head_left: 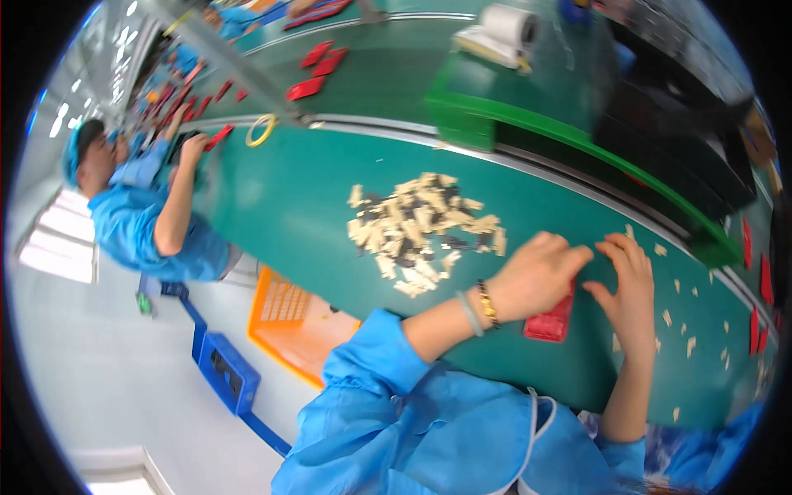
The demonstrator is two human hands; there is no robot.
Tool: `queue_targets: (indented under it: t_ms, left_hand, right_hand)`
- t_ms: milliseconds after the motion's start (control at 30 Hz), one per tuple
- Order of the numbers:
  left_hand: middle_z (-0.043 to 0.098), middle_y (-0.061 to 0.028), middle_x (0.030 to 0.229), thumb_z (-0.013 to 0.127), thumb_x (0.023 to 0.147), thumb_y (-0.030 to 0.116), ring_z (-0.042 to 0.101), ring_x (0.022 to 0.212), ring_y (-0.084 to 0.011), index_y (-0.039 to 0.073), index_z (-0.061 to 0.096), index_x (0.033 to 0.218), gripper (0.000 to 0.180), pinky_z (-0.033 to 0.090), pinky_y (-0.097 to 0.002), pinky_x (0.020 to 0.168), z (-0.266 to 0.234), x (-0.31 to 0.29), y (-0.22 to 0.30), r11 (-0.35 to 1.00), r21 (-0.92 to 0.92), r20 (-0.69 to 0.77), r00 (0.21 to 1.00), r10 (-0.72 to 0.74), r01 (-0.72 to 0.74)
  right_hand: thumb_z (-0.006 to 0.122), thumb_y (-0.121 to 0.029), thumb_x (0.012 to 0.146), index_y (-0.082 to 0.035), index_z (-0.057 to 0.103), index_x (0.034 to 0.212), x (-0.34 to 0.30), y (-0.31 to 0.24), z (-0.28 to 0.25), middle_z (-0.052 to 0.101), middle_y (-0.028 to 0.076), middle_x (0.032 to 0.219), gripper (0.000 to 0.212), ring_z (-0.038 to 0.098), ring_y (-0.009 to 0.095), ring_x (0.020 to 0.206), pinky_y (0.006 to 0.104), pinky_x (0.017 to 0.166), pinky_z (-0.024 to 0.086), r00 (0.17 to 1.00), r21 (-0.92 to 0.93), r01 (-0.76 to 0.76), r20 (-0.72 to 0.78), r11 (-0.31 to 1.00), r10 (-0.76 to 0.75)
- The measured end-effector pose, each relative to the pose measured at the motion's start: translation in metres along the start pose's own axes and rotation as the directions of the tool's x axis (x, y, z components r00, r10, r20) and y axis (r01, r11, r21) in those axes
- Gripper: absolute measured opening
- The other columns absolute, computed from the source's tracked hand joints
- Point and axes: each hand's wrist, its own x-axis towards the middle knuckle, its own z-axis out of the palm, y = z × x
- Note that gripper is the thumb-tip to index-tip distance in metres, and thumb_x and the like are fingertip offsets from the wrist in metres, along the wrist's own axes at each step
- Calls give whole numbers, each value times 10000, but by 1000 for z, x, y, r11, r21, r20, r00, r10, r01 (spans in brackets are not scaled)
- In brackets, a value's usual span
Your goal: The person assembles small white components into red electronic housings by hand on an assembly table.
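A flat red case-like part [546, 324] lies on the green table, its far end covered by my left hand. My left hand [538, 276], with a gold bracelet and a pale bangle at the wrist, is bent over that part. Its fingers are drawn together in a pinch, and whatever they hold is hidden. Just right of it, my right hand [631, 285] is raised with thumb and fingers curved apart, nothing visible between them. To the left of my hands is a heap of small cream and black pieces [417, 231].
Small cream scraps [691, 345] are scattered at the right. A green raised shelf [569, 157] carries a white roll [507, 26]. An orange crate [276, 318] stands below the table's left edge. A co-worker [148, 223] handles a red part farther left, near a yellow tape ring [261, 130].
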Motion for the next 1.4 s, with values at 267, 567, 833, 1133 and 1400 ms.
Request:
queue_targets:
  t_ms: [267, 567, 833, 1133, 1400]
  left_hand:
    - [636, -105, 872, 563, 802, -9, 570, 828, -298, 26, 481, 1206, 414, 443, -379, 816, -9, -9, 8, 966, -209, -109, 978, -178, 152]
    - [531, -201, 1194, 619, 825, 64, 494, 1193, -356, -36, 521, 1196, 396, 429, -408, 1008, -12, -23, 4, 996, 32, 94, 992, -81, 79]
    - [543, -245, 1177, 596, 809, 205, 500, 1170, -373, -101, 565, 1162, 469, 396, -434, 1046, 5, -44, 10, 929, 342, 224, 973, 64, -140]
    - [538, -252, 1165, 580, 825, 185, 519, 1129, -368, -112, 542, 1192, 474, 444, -419, 1001, 9, -45, 16, 915, 391, 228, 974, 11, -102]
    - [535, -250, 1156, 601, 809, 173, 529, 1116, -370, -101, 555, 1165, 452, 465, -417, 983, 9, -44, 18, 918, 388, 205, 979, 4, -85]
  right_hand:
    - [743, -51, 679, -59, 635, 831, 2, -17, 27, 617, 57, 961, 187, 586, 265, 965, 402, 846, 411, 941, -133, 244, -207, 961, -268]
    - [647, -117, 910, -44, 638, 917, 7, 24, 50, 640, 30, 854, 74, 603, 82, 715, 189, 560, 439, 884, 734, -359, 69, 576, 463]
    - [682, -106, 882, -9, 644, 875, 9, 26, 64, 587, -15, 611, 104, 478, 28, 486, 177, 424, 347, 774, 661, -619, 424, 423, 470]
    - [694, -80, 865, 21, 664, 835, 8, 26, 70, 593, -10, 591, 110, 486, 27, 514, 203, 457, 373, 824, 609, -561, 347, 561, 448]
    - [691, -62, 855, 27, 665, 819, 13, 16, 67, 641, 27, 613, 98, 530, 35, 551, 219, 492, 416, 816, 536, -578, 358, 615, 454]
